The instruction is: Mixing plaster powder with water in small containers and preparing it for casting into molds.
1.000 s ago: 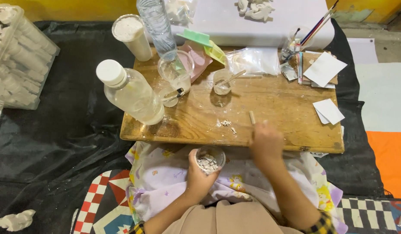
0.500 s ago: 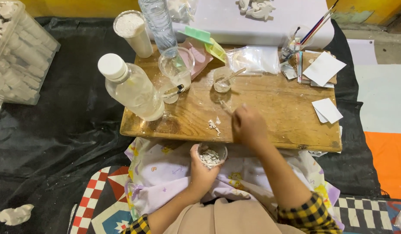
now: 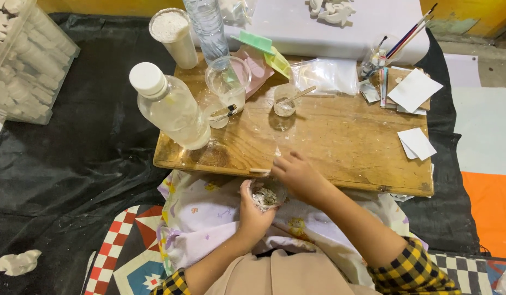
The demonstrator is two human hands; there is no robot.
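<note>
A low wooden table [image 3: 340, 136] fills the middle of the frame, resting on black plastic sheeting [image 3: 72, 169]. At its left end lies a clear plastic bottle with a white cap [image 3: 168, 104]. Beside it stand a clear glass jar [image 3: 228, 82] and a small glass with a stick in it [image 3: 286, 101]. At upper centre a tall water bottle [image 3: 208, 24] rises beside a cylinder filled with white powder [image 3: 174, 35]. A green mould [image 3: 266, 52] lies just behind the jar. White paper cards [image 3: 414, 90] sit at the table's right end, with paintbrushes [image 3: 409, 35] above them. A clear crate of white figures [image 3: 26, 60] occupies the upper left corner.
</note>
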